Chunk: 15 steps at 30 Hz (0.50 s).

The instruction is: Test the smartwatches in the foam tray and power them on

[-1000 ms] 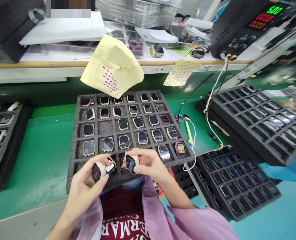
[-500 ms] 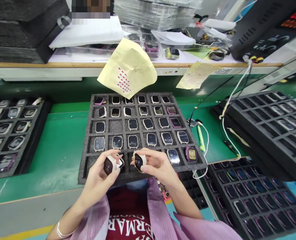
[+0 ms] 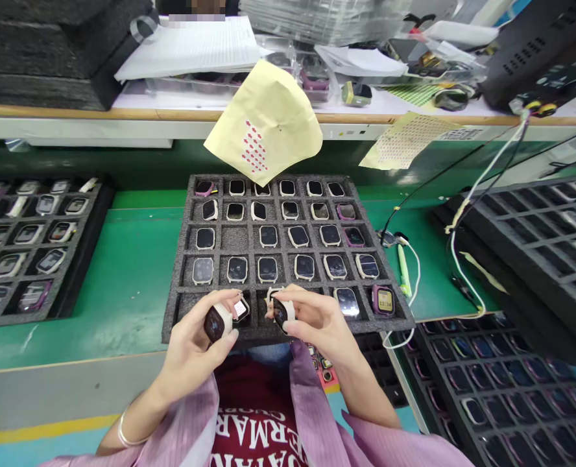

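Note:
My left hand [image 3: 195, 337] is closed around a cream-cased smartwatch body [image 3: 216, 322] with a dark screen. A second cream watch body [image 3: 282, 312] is pinched in my right hand [image 3: 317, 321]. Both hands hover over the front row of a dark grey foam tray [image 3: 174, 311] whose square pockets hold several watch bodies, mostly cream, a few purple. Between my hands a watch with a white label [image 3: 242, 307] lies in a front pocket. One purple watch [image 3: 384, 299] at the front right shows a lit screen.
A yellow paper sheet with red stickers [image 3: 266, 123] hangs over the tray's far edge. More trays of watches lie at the left [image 3: 30, 240] and right [image 3: 536, 240]. Cables [image 3: 463, 201] and a green pen [image 3: 405, 272] lie right of the tray. A cluttered shelf [image 3: 288, 113] runs behind.
The view has swung left, so the tray sits further right in the picture and the left tray shows more. Both hands keep their watches, drawn slightly closer together.

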Motion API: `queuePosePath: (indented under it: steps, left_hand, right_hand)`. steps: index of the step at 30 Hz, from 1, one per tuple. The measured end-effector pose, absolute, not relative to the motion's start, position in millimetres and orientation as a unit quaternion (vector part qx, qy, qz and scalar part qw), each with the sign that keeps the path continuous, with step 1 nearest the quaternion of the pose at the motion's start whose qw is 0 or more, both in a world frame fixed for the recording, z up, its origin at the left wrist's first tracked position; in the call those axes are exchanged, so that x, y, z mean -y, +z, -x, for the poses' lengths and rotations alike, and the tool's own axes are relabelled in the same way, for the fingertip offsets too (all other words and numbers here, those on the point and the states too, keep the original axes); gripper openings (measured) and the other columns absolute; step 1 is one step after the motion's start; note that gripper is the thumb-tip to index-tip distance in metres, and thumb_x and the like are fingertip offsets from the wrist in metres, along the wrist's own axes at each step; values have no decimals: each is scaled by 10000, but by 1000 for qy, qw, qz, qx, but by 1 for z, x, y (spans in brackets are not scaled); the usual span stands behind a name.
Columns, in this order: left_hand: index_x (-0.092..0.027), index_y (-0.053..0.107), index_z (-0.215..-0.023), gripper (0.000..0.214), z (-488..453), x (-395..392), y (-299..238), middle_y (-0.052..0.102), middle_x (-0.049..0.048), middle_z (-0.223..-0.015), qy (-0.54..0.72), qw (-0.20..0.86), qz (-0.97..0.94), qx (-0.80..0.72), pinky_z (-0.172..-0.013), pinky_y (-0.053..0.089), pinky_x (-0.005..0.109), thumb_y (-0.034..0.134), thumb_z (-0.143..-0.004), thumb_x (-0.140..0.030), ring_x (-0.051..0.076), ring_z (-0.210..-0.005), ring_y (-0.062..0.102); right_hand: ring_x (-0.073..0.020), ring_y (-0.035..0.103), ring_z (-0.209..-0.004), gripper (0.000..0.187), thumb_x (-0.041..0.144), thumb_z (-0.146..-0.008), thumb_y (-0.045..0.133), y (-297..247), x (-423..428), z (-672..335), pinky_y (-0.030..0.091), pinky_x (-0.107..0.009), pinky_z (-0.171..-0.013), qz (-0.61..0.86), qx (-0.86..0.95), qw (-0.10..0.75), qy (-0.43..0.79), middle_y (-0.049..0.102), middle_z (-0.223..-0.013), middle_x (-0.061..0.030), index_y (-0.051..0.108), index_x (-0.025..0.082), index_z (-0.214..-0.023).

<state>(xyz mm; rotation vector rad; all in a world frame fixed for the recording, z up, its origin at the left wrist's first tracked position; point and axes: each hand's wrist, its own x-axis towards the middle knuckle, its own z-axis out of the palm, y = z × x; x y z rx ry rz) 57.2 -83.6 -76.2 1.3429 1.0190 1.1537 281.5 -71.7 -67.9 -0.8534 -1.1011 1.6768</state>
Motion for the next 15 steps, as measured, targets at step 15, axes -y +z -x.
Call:
queuePosePath:
  steps: [15]
  left_hand:
    - [-227, 413, -1392, 605, -62, 74, -74, 661, 29, -913, 457, 687, -402, -397, -764, 572, 308, 651, -837, -202, 164, -824, 649]
  right_hand:
    - [-236, 694, -1049, 387, 243, -913, 611, -65, 73, -280, 527, -438, -948, 357, 353, 444, 742, 722, -1129, -96, 575, 249, -1299]
